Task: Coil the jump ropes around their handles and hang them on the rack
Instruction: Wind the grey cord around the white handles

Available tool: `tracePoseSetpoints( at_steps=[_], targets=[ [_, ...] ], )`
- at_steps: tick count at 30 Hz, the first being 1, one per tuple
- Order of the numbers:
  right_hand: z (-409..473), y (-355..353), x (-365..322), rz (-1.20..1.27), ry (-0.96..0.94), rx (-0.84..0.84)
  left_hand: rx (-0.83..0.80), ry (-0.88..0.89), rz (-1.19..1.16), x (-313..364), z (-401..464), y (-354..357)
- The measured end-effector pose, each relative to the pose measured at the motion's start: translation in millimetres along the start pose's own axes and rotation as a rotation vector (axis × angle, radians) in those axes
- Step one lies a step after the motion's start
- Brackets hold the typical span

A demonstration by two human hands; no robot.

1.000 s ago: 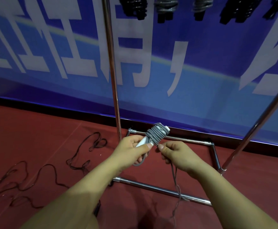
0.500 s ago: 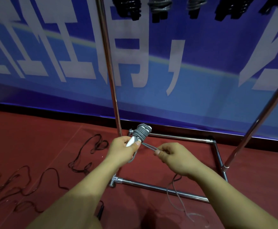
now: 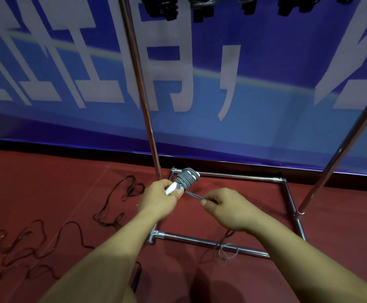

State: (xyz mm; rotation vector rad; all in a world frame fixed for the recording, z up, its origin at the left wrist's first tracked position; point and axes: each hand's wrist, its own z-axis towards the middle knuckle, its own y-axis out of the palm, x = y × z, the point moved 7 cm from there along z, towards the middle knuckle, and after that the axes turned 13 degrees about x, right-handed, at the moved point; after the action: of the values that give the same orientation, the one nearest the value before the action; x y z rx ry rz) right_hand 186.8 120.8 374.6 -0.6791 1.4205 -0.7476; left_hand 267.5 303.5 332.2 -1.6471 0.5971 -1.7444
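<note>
Gripping white handles [image 3: 171, 189] wrapped in grey rope [image 3: 187, 179], the left hand [image 3: 156, 201] holds them above the rack's base frame [image 3: 202, 241]; the right hand [image 3: 226, 207] pinches the taut strand, its slack trailing over the near bar. Dark ropes [image 3: 47, 241] sprawl far left; bundles [image 3: 163, 7], seemingly coiled ropes, hang above

Grey jump rope [image 3: 186, 179]: cord wound in tight turns round white plastic handles [image 3: 171, 189], bundle tilted up-right, off the floor. Free strand [image 3: 194, 195] runs taut down-right from the coil; slack tail [image 3: 225, 252] loops over the chrome tubular rack [image 3: 211, 242] base bar. Dark jump rope [image 3: 47, 243] lies uncoiled on the floor at left. Coiled ropes [image 3: 163, 9] hang at the top edge.
</note>
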Motion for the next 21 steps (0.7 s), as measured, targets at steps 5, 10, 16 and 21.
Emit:
tracePoseSetpoints(
  at_steps=[5,10,16,21],
  targets=[
    [-0.7,3.1,-1.8,-0.019,-0.013,-0.001,0.0,-0.01,0.062,-3.8,0.7,-1.2],
    [-1.0,-3.5,3.0,-0.012,0.02,0.052,-0.052,0.024,0.098,-6.8,-1.3,1.0],
    [1.6,-15.3,14.7,0.085,0.109,0.166,-0.121,0.128,0.164,0.7,-7.9,11.9],
    [3.5,-25.5,11.5,0.07,0.072,0.28,-0.131,0.297,0.274,30.2,-24.5,24.7]
  ],
)
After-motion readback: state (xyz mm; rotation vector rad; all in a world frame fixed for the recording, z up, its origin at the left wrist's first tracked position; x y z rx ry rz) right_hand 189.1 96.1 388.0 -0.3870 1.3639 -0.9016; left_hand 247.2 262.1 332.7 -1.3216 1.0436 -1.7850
